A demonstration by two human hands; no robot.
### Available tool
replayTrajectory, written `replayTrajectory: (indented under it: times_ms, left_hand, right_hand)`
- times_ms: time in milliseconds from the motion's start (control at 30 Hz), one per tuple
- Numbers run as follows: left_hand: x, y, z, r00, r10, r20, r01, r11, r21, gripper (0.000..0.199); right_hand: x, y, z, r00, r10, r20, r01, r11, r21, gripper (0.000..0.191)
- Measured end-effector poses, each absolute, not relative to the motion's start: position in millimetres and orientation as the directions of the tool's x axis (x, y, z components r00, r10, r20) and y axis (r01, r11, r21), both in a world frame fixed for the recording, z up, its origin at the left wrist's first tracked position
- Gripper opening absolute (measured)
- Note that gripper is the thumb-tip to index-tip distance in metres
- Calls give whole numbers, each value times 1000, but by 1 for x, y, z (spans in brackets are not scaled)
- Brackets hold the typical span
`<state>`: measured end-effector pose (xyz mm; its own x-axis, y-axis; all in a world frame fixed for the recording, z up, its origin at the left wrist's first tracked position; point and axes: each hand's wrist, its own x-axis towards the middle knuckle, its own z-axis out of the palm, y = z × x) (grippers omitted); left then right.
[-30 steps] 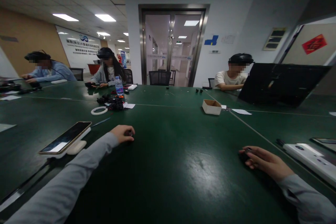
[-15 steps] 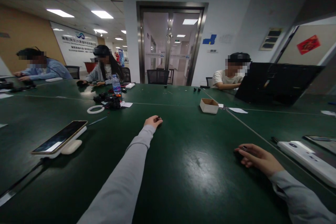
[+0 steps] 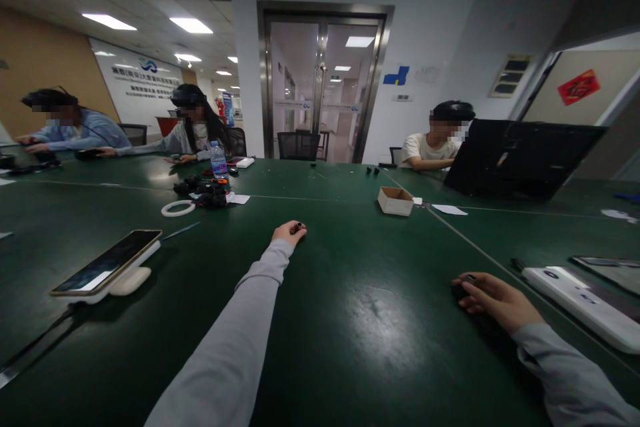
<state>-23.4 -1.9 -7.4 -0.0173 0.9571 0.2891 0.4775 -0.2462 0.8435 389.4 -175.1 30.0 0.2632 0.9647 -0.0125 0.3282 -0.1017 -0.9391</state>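
Resting on the green table (image 3: 340, 347), my left hand (image 3: 286, 233) is stretched far forward, its fingers pinched round a small black piece (image 3: 299, 225). My right hand (image 3: 495, 301) lies nearer, on the right side, with thumb and fingers closed. A small dark piece (image 3: 469, 278) shows between those fingertips; its exact kind is too small to make out. The two hands are well apart. Beyond and to the right of my left hand sits an open cardboard box (image 3: 396, 205).
A phone (image 3: 107, 263) on a white charger lies left; a white power strip (image 3: 583, 300) lies right. Further back are a white ring (image 3: 179, 209), a tangled black device (image 3: 203, 192), a water bottle (image 3: 219, 161), small black pieces (image 3: 373, 171) and a black monitor (image 3: 523, 159). Several co-workers sit opposite.
My right hand has shifted slightly right and shows more of the dark piece. My left hand stays nearly still. A co-worker across the table has stretched an arm out toward the left.
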Motion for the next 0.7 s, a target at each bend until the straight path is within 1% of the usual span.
replayTrajectory:
  times_ms: [100, 167, 233, 300, 333, 367, 400, 433, 467, 500, 533, 567, 600, 633, 667, 700]
  left_hand:
    - [-23, -2, -7, 2, 952, 305, 507, -263, 821, 21]
    - [-24, 0, -9, 4, 951, 309, 505, -269, 820, 21]
    - [-25, 5, -13, 1, 950, 312, 464, -277, 841, 21]
    - [-26, 10, -16, -5, 950, 311, 374, -287, 882, 22]
    - [-25, 13, -17, -12, 951, 308, 314, -289, 904, 23]
    - [-25, 14, -18, -19, 953, 302, 246, -288, 925, 25]
    - [-24, 15, -18, -26, 956, 291, 174, -282, 943, 27]
    - [-22, 16, -18, -30, 960, 278, 102, -273, 956, 29]
    - [-21, 15, -17, -30, 964, 263, 35, -262, 964, 32]
    - [-19, 15, -15, -26, 968, 250, -25, -251, 968, 34]
    - [-17, 14, -14, -20, 971, 239, -76, -239, 968, 36]
    - [-15, 13, -13, -13, 973, 230, -118, -230, 966, 38]
    - [-14, 13, -13, -11, 974, 224, -153, -223, 963, 39]
    - [-13, 13, -13, -11, 975, 222, -183, -220, 958, 41]
    - [-13, 14, -14, -13, 975, 222, -211, -219, 953, 42]
    - [-12, 16, -16, -17, 975, 222, -235, -219, 947, 42]
  right_hand:
    - [393, -176, 23, 305, 952, 25, 349, -87, -933, 49]
    - [393, -179, 26, 361, 928, 87, 406, -72, -911, 56]
    - [390, -183, 41, 440, 875, 203, 555, -88, -827, 72]
    - [376, -184, 67, 479, 785, 393, 744, -124, -657, 83]
    - [364, -182, 81, 454, 744, 491, 811, -116, -574, 81]
    - [349, -177, 93, 403, 730, 552, 848, -71, -526, 74]
    - [330, -169, 103, 337, 743, 578, 863, 2, -505, 65]
    - [309, -158, 109, 259, 780, 570, 860, 82, -504, 53]
    - [286, -145, 111, 171, 834, 524, 834, 160, -528, 42]
    - [263, -129, 108, 76, 898, 434, 774, 222, -594, 36]
    - [240, -111, 101, -20, 950, 313, 686, 241, -687, 33]
    - [217, -93, 92, -92, 981, 170, 588, 192, -786, 32]
    - [197, -76, 81, -153, 988, 12, 492, 87, -866, 33]
    - [178, -60, 69, -193, 976, -104, 384, -23, -923, 35]
    - [161, -45, 58, -213, 958, -190, 262, -132, -956, 37]
    - [146, -33, 48, -213, 949, -231, 139, -205, -969, 38]
